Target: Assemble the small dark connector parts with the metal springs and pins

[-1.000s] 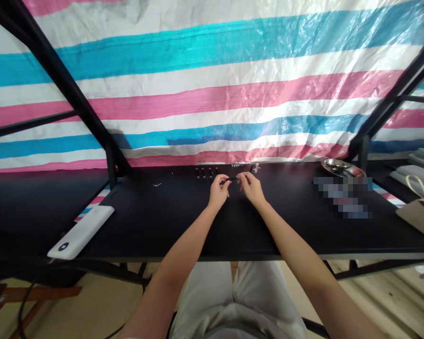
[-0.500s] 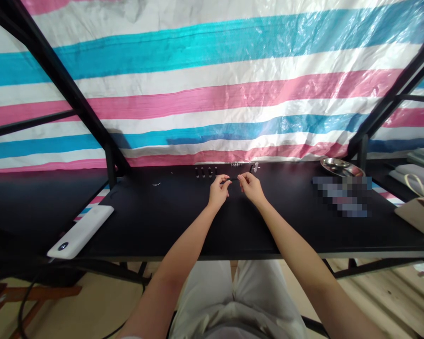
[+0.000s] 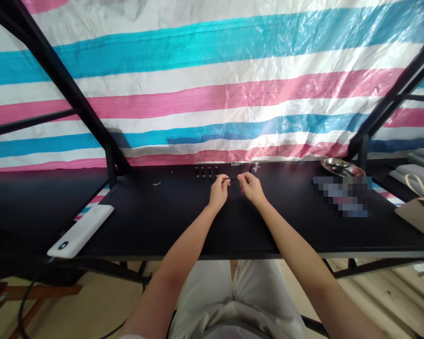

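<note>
Between my two hands runs a thin black rod-like piece (image 3: 233, 179), too small to name more closely. My left hand (image 3: 219, 190) pinches its left end with thumb and fingers. At the other end, the fingers of my right hand (image 3: 250, 186) are closed on it. Just beyond the hands, several small black cylinders with shiny ends (image 3: 203, 172) stand in a row on the black table (image 3: 155, 216). A row of small silvery pieces (image 3: 236, 165) lies farther back. Close to the right hand are a short black piece (image 3: 251, 168) and a clear-whitish bit (image 3: 256, 166).
A white power bank (image 3: 83, 230) lies at the left table edge. Toward the back right sits a round metal dish (image 3: 342, 167), with a blurred patch before it. A beige bag (image 3: 419, 214) is far right. Thin whitish scraps (image 3: 157, 183) lie left of the hands. Striped sheeting (image 3: 212, 94) hangs behind.
The fingers of my left hand have shifted slightly and drawn closer together on the black piece. Otherwise the scene looks the same.
</note>
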A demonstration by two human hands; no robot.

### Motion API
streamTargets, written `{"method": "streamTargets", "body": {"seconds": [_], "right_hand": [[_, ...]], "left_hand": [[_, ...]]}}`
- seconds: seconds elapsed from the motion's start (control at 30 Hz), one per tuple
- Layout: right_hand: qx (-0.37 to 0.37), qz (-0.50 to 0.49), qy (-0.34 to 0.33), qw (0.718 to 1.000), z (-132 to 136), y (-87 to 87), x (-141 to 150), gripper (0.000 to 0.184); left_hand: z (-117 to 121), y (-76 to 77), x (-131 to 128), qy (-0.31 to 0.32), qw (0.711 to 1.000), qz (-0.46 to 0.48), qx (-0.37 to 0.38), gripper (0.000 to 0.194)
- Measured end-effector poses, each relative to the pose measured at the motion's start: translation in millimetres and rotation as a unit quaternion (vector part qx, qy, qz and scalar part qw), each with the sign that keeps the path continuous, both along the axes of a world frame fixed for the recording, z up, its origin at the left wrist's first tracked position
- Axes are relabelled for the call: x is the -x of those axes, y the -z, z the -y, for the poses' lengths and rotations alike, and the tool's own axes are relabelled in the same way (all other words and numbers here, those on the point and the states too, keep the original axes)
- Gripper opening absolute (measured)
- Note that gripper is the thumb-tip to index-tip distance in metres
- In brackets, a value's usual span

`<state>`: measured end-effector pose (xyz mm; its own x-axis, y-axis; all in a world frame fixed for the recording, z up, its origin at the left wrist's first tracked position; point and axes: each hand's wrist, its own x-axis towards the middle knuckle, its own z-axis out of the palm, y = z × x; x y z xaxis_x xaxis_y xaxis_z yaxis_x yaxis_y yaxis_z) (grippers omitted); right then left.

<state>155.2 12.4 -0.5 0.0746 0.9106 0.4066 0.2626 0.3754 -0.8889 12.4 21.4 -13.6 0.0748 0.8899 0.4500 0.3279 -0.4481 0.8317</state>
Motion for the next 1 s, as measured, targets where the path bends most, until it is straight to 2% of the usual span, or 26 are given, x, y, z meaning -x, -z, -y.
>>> {"method": "streamTargets", "body": {"seconds": [0.1,0.23,0.6,1.0], "right_hand": [[-0.002,-0.011,-0.008,1.0,2,-1.5,2,0.036],[-0.001,-0.014,-0.012,1.0,3,-3.5,5,0.037],[-0.011,-0.02,-0.021,1.0,4,-4.4,7,0.037],[-0.024,0.019,0.0,1.0,5,-3.6,5,0.036]], "left_hand": [[5,-3.2,1,-0.028,0.996,-0.059,-0.052,0.018],[9,-5.4,0,-0.05,0.993,-0.081,-0.068,0.027],[10,-4.8,-3,-0.051,0.997,-0.016,-0.054,0.037],[12,-10.3,-4,-0.038,0.998,0.052,0.011,0.05]]}}
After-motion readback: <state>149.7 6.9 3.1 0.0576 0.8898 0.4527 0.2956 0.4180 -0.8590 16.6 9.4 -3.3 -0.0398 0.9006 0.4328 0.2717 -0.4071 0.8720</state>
